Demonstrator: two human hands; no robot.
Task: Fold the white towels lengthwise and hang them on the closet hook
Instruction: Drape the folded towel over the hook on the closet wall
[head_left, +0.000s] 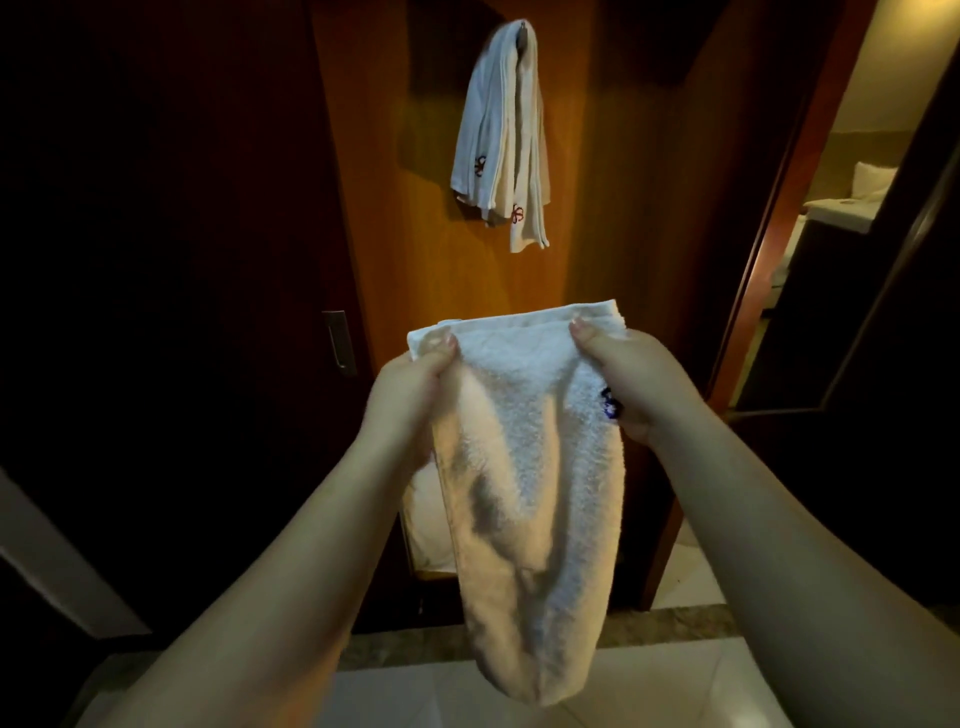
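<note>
I hold a white towel (524, 467) up in front of me, folded into a long narrow strip that hangs down to a rounded bottom fold. My left hand (410, 384) pinches its top left corner with the thumb on the near face. My right hand (623, 374) pinches the top right corner the same way, beside a dark blue embroidered mark. Higher up, two white towels (501, 140) with red embroidery hang from the closet hook (522, 28) on the wooden panel.
The wooden closet panel (597, 182) stands straight ahead. A dark door with a metal handle (340, 340) is to the left. An open doorway on the right shows a lit room with a bed (857, 192). Pale tiled floor (675, 686) lies below.
</note>
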